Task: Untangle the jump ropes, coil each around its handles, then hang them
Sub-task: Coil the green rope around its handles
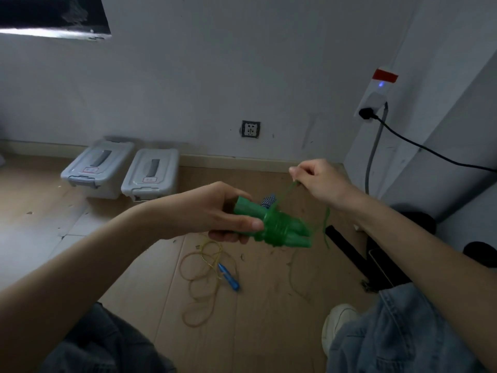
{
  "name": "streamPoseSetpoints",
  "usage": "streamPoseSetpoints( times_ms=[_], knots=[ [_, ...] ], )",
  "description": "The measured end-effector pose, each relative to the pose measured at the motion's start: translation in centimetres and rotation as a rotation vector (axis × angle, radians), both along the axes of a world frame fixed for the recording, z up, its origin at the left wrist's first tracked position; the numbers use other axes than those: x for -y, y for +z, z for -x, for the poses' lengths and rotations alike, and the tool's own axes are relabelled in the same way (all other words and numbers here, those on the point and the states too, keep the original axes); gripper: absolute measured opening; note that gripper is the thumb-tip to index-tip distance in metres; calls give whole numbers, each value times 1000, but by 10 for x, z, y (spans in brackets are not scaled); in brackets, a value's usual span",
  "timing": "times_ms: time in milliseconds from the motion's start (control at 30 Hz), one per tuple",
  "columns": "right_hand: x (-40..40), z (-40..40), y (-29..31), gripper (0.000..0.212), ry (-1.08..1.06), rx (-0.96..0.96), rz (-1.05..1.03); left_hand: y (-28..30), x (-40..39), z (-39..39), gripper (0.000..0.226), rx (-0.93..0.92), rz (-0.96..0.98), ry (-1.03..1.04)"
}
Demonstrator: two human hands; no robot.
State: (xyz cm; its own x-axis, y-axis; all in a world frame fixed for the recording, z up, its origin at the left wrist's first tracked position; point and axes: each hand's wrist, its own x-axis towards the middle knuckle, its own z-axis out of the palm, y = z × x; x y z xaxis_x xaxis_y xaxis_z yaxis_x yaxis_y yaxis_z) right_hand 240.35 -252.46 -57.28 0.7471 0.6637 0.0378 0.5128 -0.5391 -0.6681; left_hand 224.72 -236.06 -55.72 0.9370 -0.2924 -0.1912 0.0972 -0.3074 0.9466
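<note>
No legible txt from my feed. Two grey storage bins (pixel 122 172) by the wall carry red-framed lid labels (pixel 91 169), chars too small/blurred to read. No brands/nos. visible.

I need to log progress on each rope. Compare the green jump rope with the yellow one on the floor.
The green jump rope is held up in the left hand; the yellow jump rope lies on the floor.

The green cord is mostly wound tightly round its paired handles, its free end pinched by the right hand; the yellow cord sprawls in loose loops.

The green rope's handles are green; the yellow rope's visible handle is blue.

Neither is hung yet.
</note>
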Motion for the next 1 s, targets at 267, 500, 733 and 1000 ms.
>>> streamPoseSetpoints(
  times_ms=[267,500,733,1000],
  knots=[
    [14,2,40,14,300,-333,-206,-10,-7,0,25,-169,-142,46],
    [11,-6,28,5,208,-237,-219,-6,-12,2,18,-195,-166,8],
    [3,-4,8,11,279,-483,-149,14,8,0,14,-6,-144,-268],
    [-1,12,-7,11,351,-920,-75,7,-4,-1,25,328,27,273]
  ],
)
